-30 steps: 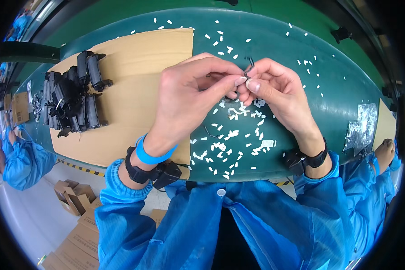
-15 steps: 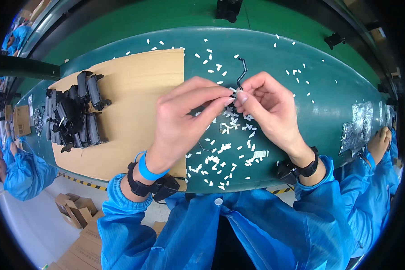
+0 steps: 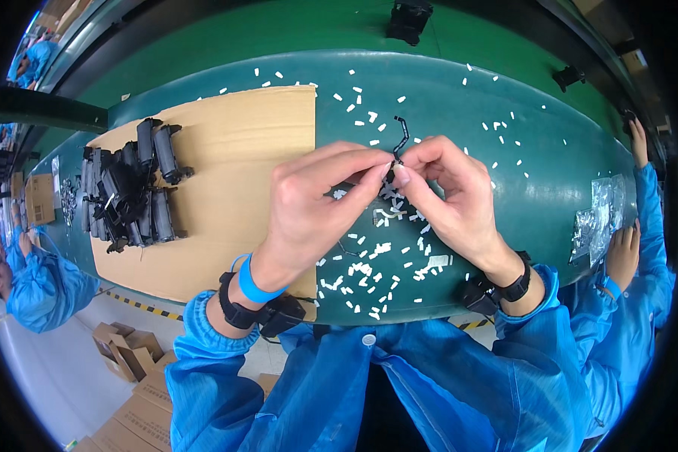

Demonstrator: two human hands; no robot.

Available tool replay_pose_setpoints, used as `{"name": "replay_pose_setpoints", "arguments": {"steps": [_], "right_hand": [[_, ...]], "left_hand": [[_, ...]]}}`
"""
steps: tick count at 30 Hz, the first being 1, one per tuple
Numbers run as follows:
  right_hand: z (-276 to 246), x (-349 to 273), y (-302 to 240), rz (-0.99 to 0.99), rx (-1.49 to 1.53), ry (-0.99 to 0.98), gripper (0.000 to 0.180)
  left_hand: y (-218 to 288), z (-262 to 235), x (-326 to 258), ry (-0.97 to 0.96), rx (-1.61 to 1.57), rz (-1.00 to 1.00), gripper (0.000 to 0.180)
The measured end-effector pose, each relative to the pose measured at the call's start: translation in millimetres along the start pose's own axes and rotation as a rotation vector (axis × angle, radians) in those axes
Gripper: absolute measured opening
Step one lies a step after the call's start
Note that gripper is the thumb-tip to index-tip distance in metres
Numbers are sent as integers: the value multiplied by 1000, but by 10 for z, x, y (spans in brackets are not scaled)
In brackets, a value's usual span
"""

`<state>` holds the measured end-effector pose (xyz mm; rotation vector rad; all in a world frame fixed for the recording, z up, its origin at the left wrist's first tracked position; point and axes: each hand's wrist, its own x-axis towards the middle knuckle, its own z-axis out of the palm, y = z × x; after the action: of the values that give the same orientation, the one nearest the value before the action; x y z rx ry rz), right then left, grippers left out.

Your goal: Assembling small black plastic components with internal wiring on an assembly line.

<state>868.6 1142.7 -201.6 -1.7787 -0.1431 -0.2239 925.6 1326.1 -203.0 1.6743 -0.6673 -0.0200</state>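
Both hands meet above the green conveyor belt (image 3: 550,181), pinching a thin bent black wire clip (image 3: 400,140) between them: the left hand (image 3: 316,207) closes thumb and forefinger on its lower end, and the right hand (image 3: 448,196) grips it just beside, fingertips touching. Small white paper scraps (image 3: 369,271) litter the belt beneath. A cardboard sheet (image 3: 233,188) lies to the left, bearing a pile of black plastic parts (image 3: 132,192).
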Motion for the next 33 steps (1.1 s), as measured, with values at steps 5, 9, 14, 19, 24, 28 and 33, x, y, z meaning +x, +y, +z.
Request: {"name": "replay_pose_setpoints", "arguments": {"steps": [5, 9, 14, 19, 24, 28, 33], "right_hand": [[-5, -11, -18, 48, 62, 21, 9], [-6, -11, -32, 123, 132, 33, 10], [-3, -24, -22, 88, 119, 11, 9], [-13, -26, -5, 29, 54, -14, 9], [-15, -22, -15, 97, 116, 5, 9], [-22, -16, -83, 179, 289, 16, 10], [-77, 17, -61, 290, 411, -87, 10]], "left_hand": [[15, 15, 5, 60, -35, -57, 14], [1, -9, 2, 27, -21, -14, 14], [13, -6, 7, 7, 29, 18, 14], [8, 19, -6, 20, 3, 20, 13], [-3, -12, -3, 101, -109, -104, 15], [35, -10, 27, 37, -98, -99, 21], [76, 25, 41, 24, -151, -90, 28]]}}
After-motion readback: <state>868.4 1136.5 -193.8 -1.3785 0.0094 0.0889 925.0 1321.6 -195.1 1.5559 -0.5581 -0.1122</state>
